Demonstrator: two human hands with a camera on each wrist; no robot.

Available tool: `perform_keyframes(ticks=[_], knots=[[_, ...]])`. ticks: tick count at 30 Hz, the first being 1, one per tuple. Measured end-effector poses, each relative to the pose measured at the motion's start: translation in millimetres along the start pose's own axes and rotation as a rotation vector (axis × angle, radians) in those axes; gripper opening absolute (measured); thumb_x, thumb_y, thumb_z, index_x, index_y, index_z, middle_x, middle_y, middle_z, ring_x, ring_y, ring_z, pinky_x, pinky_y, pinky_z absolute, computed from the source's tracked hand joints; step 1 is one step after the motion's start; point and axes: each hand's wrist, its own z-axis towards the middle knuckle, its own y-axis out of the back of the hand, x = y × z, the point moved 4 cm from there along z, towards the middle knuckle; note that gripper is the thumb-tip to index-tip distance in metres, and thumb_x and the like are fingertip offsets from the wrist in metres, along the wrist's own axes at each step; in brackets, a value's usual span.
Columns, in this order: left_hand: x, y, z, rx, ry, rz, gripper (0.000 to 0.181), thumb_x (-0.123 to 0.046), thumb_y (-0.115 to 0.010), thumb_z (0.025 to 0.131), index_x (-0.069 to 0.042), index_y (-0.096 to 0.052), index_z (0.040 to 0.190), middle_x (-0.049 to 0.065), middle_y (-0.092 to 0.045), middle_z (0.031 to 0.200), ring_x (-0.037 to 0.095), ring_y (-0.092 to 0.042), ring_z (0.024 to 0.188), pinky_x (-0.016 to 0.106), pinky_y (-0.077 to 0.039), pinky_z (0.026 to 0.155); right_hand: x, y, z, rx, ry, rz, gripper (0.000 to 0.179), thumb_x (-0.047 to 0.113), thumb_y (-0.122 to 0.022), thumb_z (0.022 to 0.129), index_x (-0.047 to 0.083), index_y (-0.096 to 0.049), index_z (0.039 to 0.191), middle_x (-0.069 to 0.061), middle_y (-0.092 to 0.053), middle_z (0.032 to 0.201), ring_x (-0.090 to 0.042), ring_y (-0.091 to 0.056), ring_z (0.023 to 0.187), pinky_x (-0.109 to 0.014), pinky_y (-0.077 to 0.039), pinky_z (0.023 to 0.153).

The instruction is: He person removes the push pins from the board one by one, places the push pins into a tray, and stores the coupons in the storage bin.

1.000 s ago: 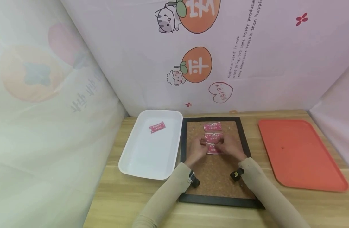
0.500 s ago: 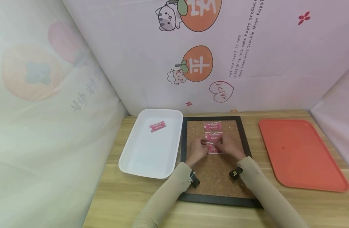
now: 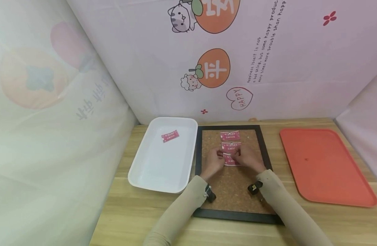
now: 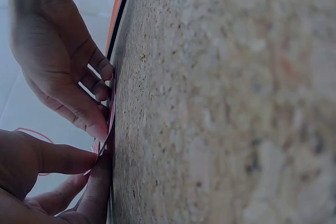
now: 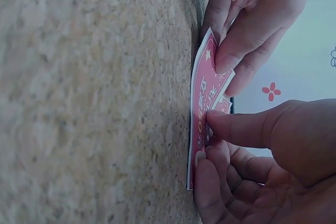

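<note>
Pink coupon [image 3: 229,160]: nearest of three on the cork board [image 3: 231,191].
Left hand [image 3: 215,160]: pinches its left end.
Right hand [image 3: 249,158]: thumb and finger pinching its right.
Change: none evident; placing seems unfinished.

Got on table [image 3: 120,212], L to R: bin [image 3: 161,164], board [image 3: 234,188], tray [image 3: 327,167]. Got bin just beside board, tray apart. In bin, twd far end, got lone ticket [image 3: 170,136]. At board's far half, got 3-ticket col.: far ticket [image 3: 230,136], mid ticket [image 3: 229,148], near ticket [image 3: 228,160], latter btwn L hand [image 3: 214,160] & R hand [image 3: 249,158]. Behind table, wall cloth [image 3: 157,82].
</note>
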Motion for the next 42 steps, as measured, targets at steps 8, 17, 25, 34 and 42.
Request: perform_keyframes(ticks=[8, 17, 25, 34, 42], knots=[[-2.6, 0.7, -1.5, -0.007, 0.004, -0.002, 0.029, -0.005, -0.068, 0.093, -0.011, -0.071, 0.120, 0.001, -0.070, 0.105, 0.010, -0.065, 0.091, 0.024, -0.057, 0.076, -1, 0, -1.0, -0.014, -0.007, -0.012, 0.017, 0.018, -0.064, 0.102, 0.002, -0.070, 0.102, -0.010, -0.067, 0.084, -0.018, -0.058, 0.069, -0.026, -0.045, 0.057], [-1.1, -1.1, -1.7, -0.012, 0.016, -0.015, 0.027, -0.003, -0.067, 0.093, -0.011, -0.072, 0.118, 0.002, -0.070, 0.102, 0.010, -0.064, 0.089, 0.024, -0.056, 0.075, -5, -2, -1.6, -0.028, -0.009, -0.009, 0.016, 0.018, -0.064, 0.103, 0.003, -0.070, 0.103, -0.011, -0.066, 0.087, -0.019, -0.058, 0.071, -0.027, -0.046, 0.058], [-0.3, -1.0, -1.0, -0.010, 0.007, 0.004, 0.028, -0.004, -0.067, 0.093, -0.011, -0.071, 0.120, 0.002, -0.071, 0.105, 0.011, -0.066, 0.093, 0.026, -0.058, 0.079, -1, 0, -3.8, -0.030, -0.004, -0.019, 0.014, 0.017, -0.065, 0.102, 0.004, -0.071, 0.105, -0.011, -0.067, 0.089, -0.020, -0.058, 0.074, -0.028, -0.047, 0.060], [-0.4, 0.3, -1.0, -0.004, 0.004, 0.005, 0.032, -0.003, -0.067, 0.093, -0.011, -0.070, 0.124, 0.004, -0.073, 0.110, 0.015, -0.070, 0.099, 0.029, -0.061, 0.085, 7, 1, -7.1, -0.023, 0.014, -0.040, 0.015, 0.021, -0.069, 0.099, 0.006, -0.074, 0.101, -0.011, -0.069, 0.095, -0.021, -0.059, 0.080, -0.028, -0.045, 0.064], [0.6, -0.6, -2.7, 0.003, 0.006, 0.039, 0.034, -0.004, -0.069, 0.092, -0.014, -0.070, 0.124, 0.002, -0.072, 0.109, 0.015, -0.068, 0.099, 0.030, -0.060, 0.086, 4, 2, -10.2, -0.006, -0.003, 0.027, 0.017, 0.021, -0.067, 0.101, 0.005, -0.073, 0.107, -0.014, -0.071, 0.103, -0.022, -0.064, 0.087, -0.027, -0.050, 0.069]])
